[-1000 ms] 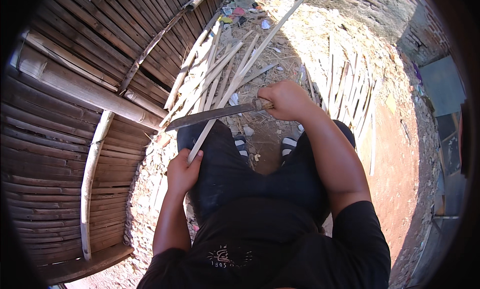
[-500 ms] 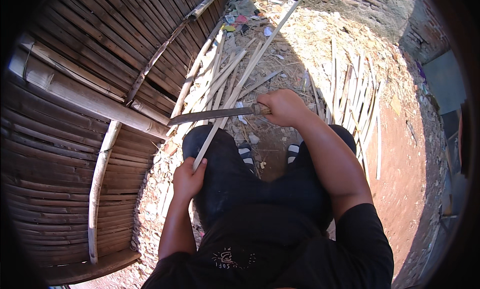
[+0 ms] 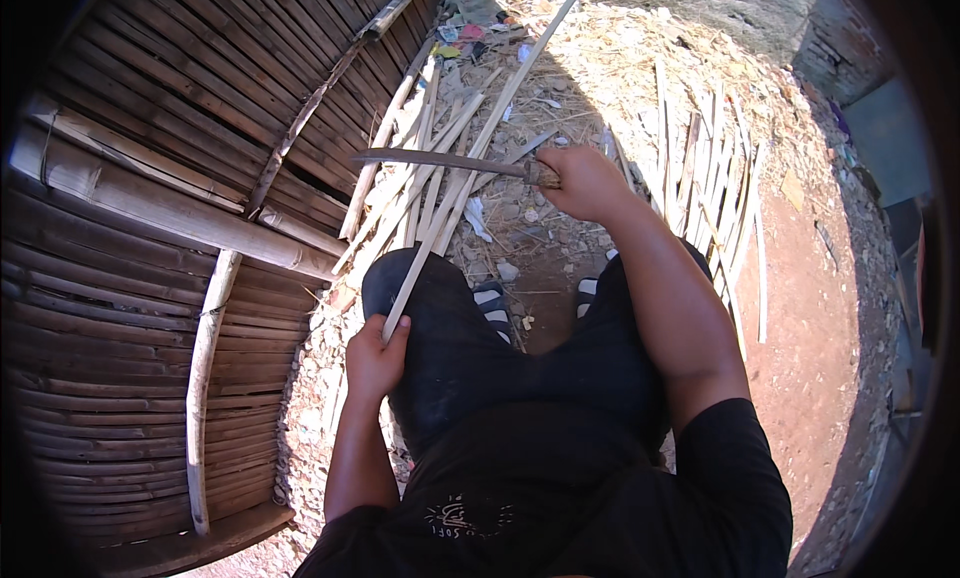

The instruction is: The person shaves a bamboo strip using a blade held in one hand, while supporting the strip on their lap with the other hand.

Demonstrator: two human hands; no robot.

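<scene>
My left hand [image 3: 376, 356] is closed round the near end of a long pale bamboo strip [image 3: 497, 111], beside my left thigh. The strip slants over my left knee and runs far ahead toward the upper middle. In my right hand [image 3: 585, 185] is the wooden handle of a machete [image 3: 450, 161], held out in front of my knees. Its long dark blade points left and crosses the strip, well beyond my left hand. I cannot tell whether blade and strip touch.
A bamboo slat wall [image 3: 110, 308] with poles stands close on my left. Cut strips lie in a pile [image 3: 420, 178] beside it and in another pile [image 3: 700, 168] ahead on the right. Shavings and scraps litter the ground. A brick wall [image 3: 850, 48] rises at the far right.
My right hand has carried the machete forward along the strip, away from my body. My left hand keeps its hold on the strip in nearly the same place.
</scene>
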